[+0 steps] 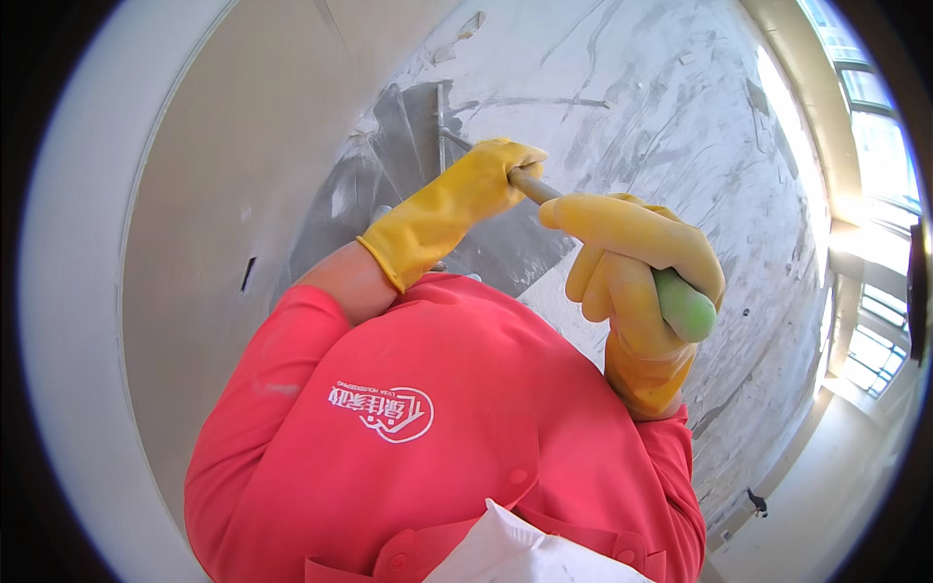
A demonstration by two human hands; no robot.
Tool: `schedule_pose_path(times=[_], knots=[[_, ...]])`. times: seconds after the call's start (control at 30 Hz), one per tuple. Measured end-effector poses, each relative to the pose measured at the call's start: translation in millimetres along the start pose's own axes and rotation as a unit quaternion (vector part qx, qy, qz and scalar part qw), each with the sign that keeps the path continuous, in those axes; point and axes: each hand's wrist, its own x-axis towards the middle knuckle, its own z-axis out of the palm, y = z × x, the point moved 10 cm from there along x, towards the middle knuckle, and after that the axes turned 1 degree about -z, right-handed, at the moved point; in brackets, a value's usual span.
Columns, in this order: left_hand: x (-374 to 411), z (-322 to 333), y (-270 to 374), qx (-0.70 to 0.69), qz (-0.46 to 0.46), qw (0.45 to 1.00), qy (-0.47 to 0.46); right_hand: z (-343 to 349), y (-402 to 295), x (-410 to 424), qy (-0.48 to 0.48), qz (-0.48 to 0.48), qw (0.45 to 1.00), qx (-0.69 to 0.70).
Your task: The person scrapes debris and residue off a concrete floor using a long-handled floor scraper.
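A long-handled floor tool (536,186) slants across in front of me, both hands around its pole. Its green grip end (686,306) sticks out below my right hand (638,270), which is in a yellow rubber glove and wraps the upper pole. Farther down the pole, my left hand (508,169), also in a yellow rubber glove, is closed around it. Beyond that hand, the pole meets a thin straight head (440,127) on the floor. Whether the head is a squeegee or a broom, I cannot tell.
White dust and streaks cover the grey floor (656,124), with a darker patch (503,248) by my feet. Small debris (472,25) lies near the beige wall (211,182) on the left. Windows (878,153) line the right side. A small dark object (757,503) is at lower right.
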Motion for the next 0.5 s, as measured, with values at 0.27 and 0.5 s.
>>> schedule_pose_path(times=[0.27, 0.5], knots=[[13, -47, -36, -0.087, -0.086, 0.978, -0.167, 76, 33, 64, 0.048, -0.009, 0.999, -0.024], [14, -119, -6, 0.026, -0.003, 0.988, -0.154, 119, 60, 98, 0.078, 0.076, 0.991, -0.077]])
